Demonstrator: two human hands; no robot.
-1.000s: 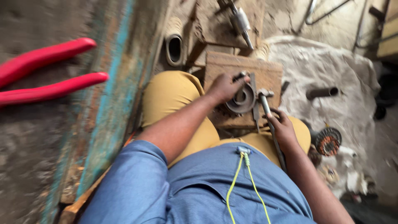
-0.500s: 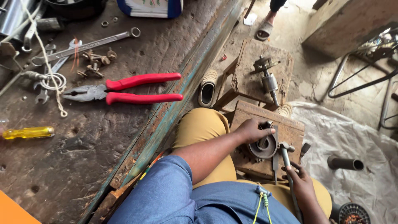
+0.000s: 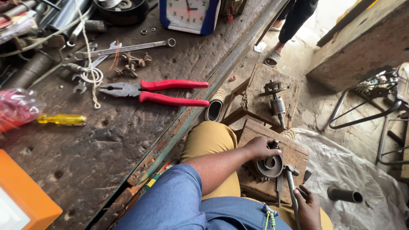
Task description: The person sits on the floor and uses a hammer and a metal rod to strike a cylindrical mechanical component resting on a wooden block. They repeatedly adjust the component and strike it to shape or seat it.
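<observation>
The left hand (image 3: 260, 148) is curling its fingers over a round grey metal gear-like part (image 3: 269, 166), pressing it down on a worn square wooden block (image 3: 255, 179) that is resting by the person's tan-trousered knee. The right hand (image 3: 307, 208) is wrapping around the slim metal handle of a small steel hammer (image 3: 290, 183), whose head is lying just beside the round part. Beyond the block, a metal drill chuck (image 3: 277, 102) is lying on a second wooden stool (image 3: 260, 87). To the left, red-handled pliers (image 3: 157, 91), a yellow-handled screwdriver (image 3: 61, 119) and a long silver spanner (image 3: 123, 48) are lying on the scarred dark surface (image 3: 106, 145).
</observation>
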